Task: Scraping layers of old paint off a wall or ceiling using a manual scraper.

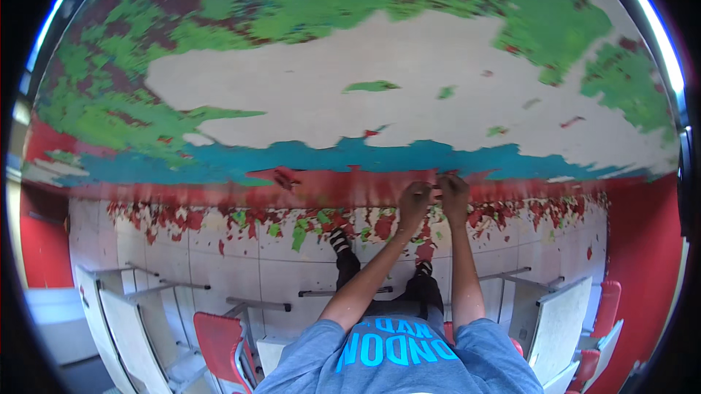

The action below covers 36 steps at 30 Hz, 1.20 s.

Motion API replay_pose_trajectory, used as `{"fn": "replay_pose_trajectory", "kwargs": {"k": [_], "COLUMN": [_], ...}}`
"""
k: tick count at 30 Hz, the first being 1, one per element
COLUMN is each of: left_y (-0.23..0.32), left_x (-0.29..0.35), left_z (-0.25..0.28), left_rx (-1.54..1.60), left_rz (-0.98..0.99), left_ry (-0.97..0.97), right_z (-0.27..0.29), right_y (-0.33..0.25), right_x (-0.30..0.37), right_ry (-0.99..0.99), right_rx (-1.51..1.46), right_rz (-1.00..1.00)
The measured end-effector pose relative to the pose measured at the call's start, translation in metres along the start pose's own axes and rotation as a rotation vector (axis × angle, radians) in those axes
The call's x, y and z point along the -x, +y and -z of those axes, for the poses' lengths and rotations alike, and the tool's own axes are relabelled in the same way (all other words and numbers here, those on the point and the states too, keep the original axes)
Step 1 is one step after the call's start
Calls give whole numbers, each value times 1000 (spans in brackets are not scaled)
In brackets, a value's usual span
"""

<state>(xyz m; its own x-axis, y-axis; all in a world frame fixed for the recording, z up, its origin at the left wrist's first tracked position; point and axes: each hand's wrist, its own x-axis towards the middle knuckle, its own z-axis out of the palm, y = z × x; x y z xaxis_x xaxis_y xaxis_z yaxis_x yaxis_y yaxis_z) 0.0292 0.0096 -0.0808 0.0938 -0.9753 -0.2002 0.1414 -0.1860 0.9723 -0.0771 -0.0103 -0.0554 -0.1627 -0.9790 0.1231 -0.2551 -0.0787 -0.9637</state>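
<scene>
In front of me stands a wall (pixel 380 87) with flaking paint: green and maroon patches, a broad bare whitish area, a blue strip and a red band (pixel 328 188) at its foot. Both hands are together at that red band, fingers bent in a pinch. My left hand (pixel 415 200) and my right hand (pixel 454 193) are close side by side, with a small reddish bit of peeling paint (pixel 436 191) between their fingertips. The exact grip is too small to see clearly. Left of them, a curled red paint flap (pixel 285 178) sticks out from the wall.
Several red, green and cream paint flakes (pixel 299 233) litter the tiled floor (pixel 226 262) along the wall. My shoes stand among them. Behind me are white tables (pixel 562 328) and red chairs (pixel 219 343) at both sides. A red side wall (pixel 642 248) rises at the right.
</scene>
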Motion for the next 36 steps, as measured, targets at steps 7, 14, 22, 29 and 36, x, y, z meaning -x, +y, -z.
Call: {"fn": "replay_pose_trajectory", "kwargs": {"k": [7,14,22,29,36], "left_y": [7,21,11,1,-15], "left_x": [-3,-12,-10,-16,-19], "left_z": [12,3,-26,-30,-32], "left_rx": [-201,-231,-131,70,121], "left_rz": [-92,-77,-193,-36,-143], "left_ry": [47,-81,119,29,44], "right_z": [-25,-26,-7,10,28], "right_y": [4,23,28,18,-12], "right_x": [5,7,3,9,-9], "right_ry": [253,339,210,98,44], "right_rx": [-30,2,-49,101,783], "right_rz": [-191,23,85,153,384]}}
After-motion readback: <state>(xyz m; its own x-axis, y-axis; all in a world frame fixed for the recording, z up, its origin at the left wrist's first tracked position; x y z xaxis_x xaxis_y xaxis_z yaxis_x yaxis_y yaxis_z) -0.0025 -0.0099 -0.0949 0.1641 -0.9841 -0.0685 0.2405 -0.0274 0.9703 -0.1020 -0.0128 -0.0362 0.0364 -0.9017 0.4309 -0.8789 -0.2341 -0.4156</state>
